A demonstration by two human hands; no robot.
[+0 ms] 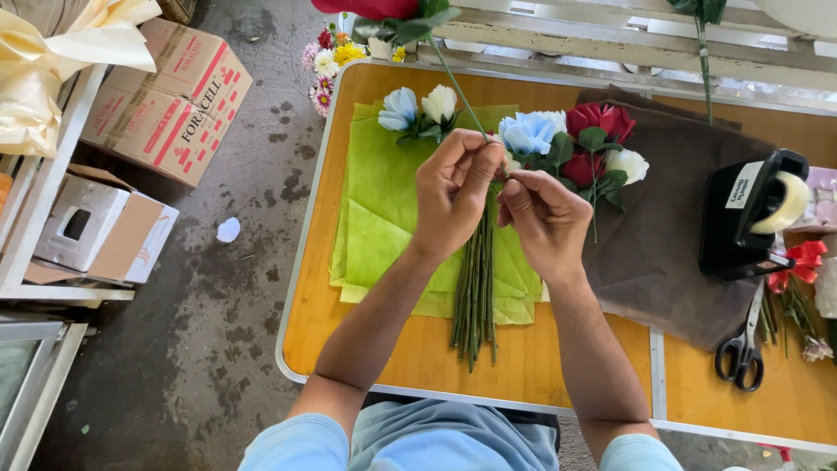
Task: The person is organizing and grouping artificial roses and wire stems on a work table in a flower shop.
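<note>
Your left hand [453, 187] and right hand [540, 218] met above the middle of the worktop [384, 349], both pinching the thin green stem [460, 92] of a red flower [370, 7] that ran up past the far edge. Beneath them a bundle of stems [475, 296] lay on green paper sheets [375, 209], its flower heads [567, 139] fanned toward the far rim. The tape dispenser [750, 214] and scissors [741, 344] sat well apart to your right; bare wood showed along the near edge.

Brown red-printed cardboard box [170, 100] upper left, white open carton [100, 228] below it
</note>
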